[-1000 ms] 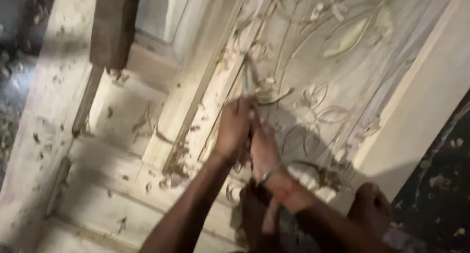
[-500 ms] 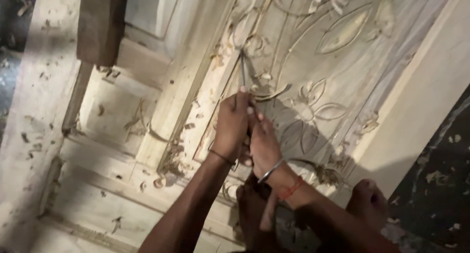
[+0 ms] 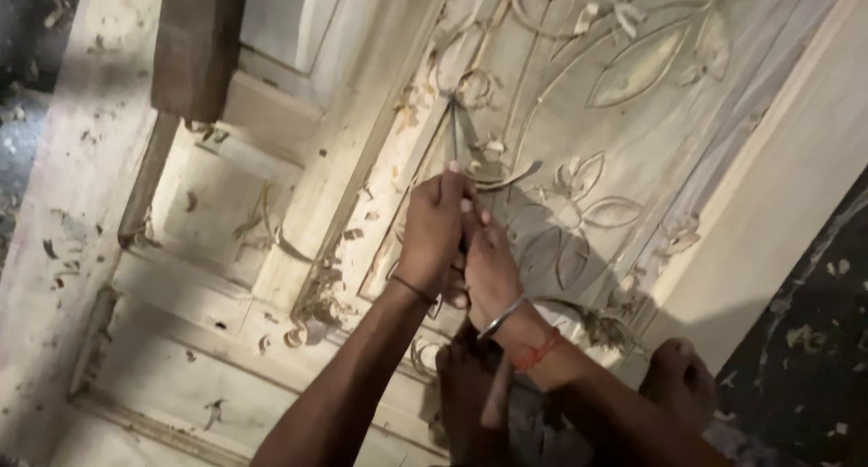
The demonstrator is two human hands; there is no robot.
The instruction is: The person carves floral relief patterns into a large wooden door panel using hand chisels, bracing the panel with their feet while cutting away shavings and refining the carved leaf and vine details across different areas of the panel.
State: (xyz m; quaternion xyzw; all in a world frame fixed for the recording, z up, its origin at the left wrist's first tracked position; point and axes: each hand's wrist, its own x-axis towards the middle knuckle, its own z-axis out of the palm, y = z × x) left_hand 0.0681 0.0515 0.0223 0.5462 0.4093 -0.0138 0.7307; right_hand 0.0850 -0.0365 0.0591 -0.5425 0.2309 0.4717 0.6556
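A pale wooden door panel (image 3: 633,160) lies flat, carved with leaf and vine patterns. My left hand (image 3: 434,227) and my right hand (image 3: 488,264) are both closed around a thin metal chisel (image 3: 454,132). Its tip rests in a carved curl near the panel's upper middle. The left hand sits higher on the shaft, with fingers pressing it; the right hand grips just below. A thin band is on my left wrist. My right wrist carries a metal bangle and a red thread.
Wood shavings (image 3: 312,309) lie along the frame mouldings beside the carving. A dark wooden block (image 3: 194,47) rests on the door at upper left. My foot (image 3: 683,381) is on the panel's lower right edge. Dark floor with chips (image 3: 814,340) lies to the right.
The view has shifted slightly. Both hands stay on the chisel, and its tip has advanced a little further up the carved curl.
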